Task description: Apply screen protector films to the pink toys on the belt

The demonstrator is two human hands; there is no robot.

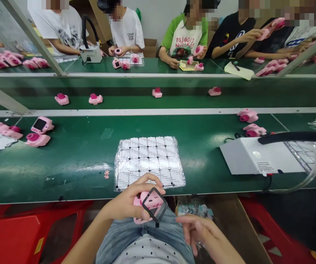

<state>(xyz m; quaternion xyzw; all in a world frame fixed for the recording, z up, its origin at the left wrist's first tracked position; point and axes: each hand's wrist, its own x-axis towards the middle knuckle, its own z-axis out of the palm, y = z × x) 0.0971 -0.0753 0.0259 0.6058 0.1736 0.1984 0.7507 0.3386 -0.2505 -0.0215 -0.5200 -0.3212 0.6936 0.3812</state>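
My left hand (130,201) is closed around a pink toy camera (138,219) just beyond the table's front edge, above my lap. A clear square screen cover with a black border (162,212) lies tilted across the camera's face, near my left thumb; I cannot tell whether it is attached. To the right, my right hand (199,231) hangs apart from the camera, fingers loosely spread with nothing visible in them. Beyond my left hand, a sheet of white rectangular pieces in clear plastic (149,157) rests on the green table (81,161).
More pink toy cameras (37,139) sit at left and along the conveyor (125,99). A white machine (253,157) with a black hose stands at right. Red stools (15,234) flank me. Several co-workers (129,33) handle pink cameras across the line.
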